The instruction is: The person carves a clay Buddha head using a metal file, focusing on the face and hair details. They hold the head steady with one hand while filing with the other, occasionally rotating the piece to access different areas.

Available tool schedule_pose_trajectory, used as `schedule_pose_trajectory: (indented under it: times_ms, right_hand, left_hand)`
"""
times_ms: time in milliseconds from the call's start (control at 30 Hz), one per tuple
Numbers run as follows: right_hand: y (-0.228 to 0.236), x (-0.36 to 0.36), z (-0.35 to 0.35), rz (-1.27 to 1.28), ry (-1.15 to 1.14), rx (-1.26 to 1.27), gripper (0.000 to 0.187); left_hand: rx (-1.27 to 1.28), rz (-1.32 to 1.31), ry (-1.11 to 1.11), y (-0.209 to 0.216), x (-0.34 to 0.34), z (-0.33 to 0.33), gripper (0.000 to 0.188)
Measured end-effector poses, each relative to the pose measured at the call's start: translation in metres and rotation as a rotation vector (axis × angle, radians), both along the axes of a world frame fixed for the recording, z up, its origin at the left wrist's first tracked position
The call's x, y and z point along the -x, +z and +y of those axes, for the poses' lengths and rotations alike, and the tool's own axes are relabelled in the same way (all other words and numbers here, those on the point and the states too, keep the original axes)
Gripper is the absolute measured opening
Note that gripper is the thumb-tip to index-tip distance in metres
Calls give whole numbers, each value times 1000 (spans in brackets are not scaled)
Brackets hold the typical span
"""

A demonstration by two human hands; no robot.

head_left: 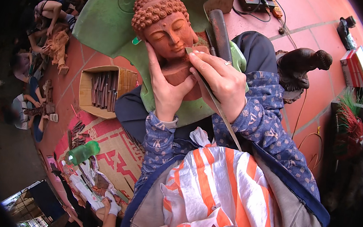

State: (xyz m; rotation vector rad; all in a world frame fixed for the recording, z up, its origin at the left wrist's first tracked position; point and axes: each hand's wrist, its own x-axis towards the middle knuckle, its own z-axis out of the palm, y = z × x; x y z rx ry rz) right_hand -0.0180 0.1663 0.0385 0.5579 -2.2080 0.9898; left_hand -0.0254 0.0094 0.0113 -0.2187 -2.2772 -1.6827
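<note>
A reddish-brown carved Buddha head (168, 33) with tight curls and closed eyes lies tilted in front of me. My left hand (167, 80) cradles it from below, fingers along the cheek and thumb by the neck. Between the fingers of my right hand (222, 80) is a long thin metal strip (226, 119), running down toward my lap. A small flat tip (189, 51) shows at my right fingertips, against the chin; the fingers hide whether it belongs to the strip. Under the head is a green plastic sheet (106, 18), and beside it lies a dark-handled tool (221, 33).
On my left stands a cardboard box (126, 81) of chisels (103, 90), near a green bottle (82, 152) and a patterned mat (119, 151). To the right, a dark carved figure (302, 67) sits on red tiles by a cable (304, 108). Other people work along the left.
</note>
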Motion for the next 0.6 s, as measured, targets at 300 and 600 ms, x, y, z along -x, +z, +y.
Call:
schedule_pose_trajectory:
  times_ms: [300,600]
  right_hand:
    - [1,1,-4,-40,-21,169,21]
    - [2,7,3,-31,45,79,32]
  left_hand:
    - [39,-28,4,1,-2,-3,125]
    - [63,-22,-8,2,-1,-4,124]
